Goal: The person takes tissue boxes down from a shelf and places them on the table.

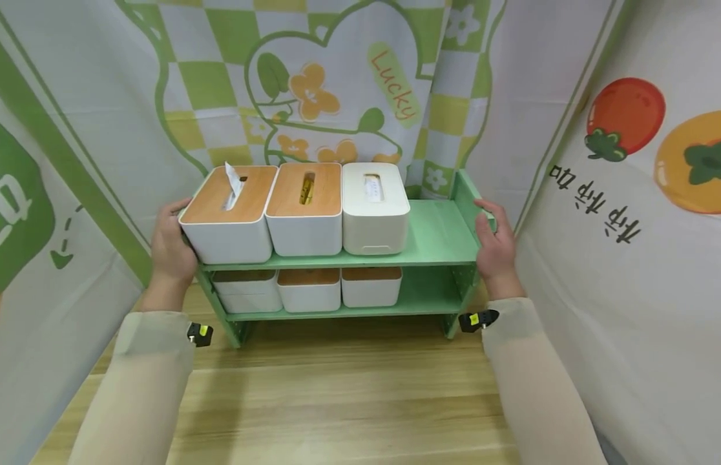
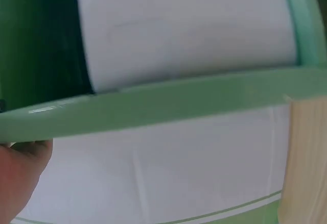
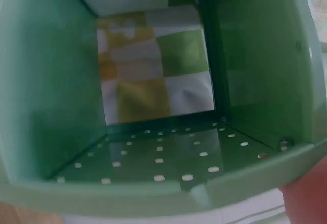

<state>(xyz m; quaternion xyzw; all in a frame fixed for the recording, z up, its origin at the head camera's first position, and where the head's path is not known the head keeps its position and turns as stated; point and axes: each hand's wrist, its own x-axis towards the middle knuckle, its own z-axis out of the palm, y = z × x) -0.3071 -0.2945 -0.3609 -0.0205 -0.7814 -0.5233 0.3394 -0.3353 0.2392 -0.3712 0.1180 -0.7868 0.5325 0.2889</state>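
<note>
A two-tier green shelf [image 1: 436,229] stands on the floor against the curtain. My right hand [image 1: 497,248] grips its right end panel near the top, thumb on the inner side. At the other end my left hand [image 1: 173,248] holds the left end panel, its fingertips partly hidden by the nearest box. In the left wrist view the hand [image 2: 23,180] touches the green panel edge [image 2: 179,101]. The right wrist view has the hand [image 3: 309,196] at the rim of the panel with small holes [image 3: 138,170].
On the top tier sit two wood-lidded tissue boxes [image 1: 227,239] [image 1: 305,236] and a cream tissue box [image 1: 375,236]. Three white boxes [image 1: 311,297] with wooden tops stand below. Printed curtains [image 1: 360,77] enclose the back and sides; the floor [image 1: 349,387] is wood-patterned.
</note>
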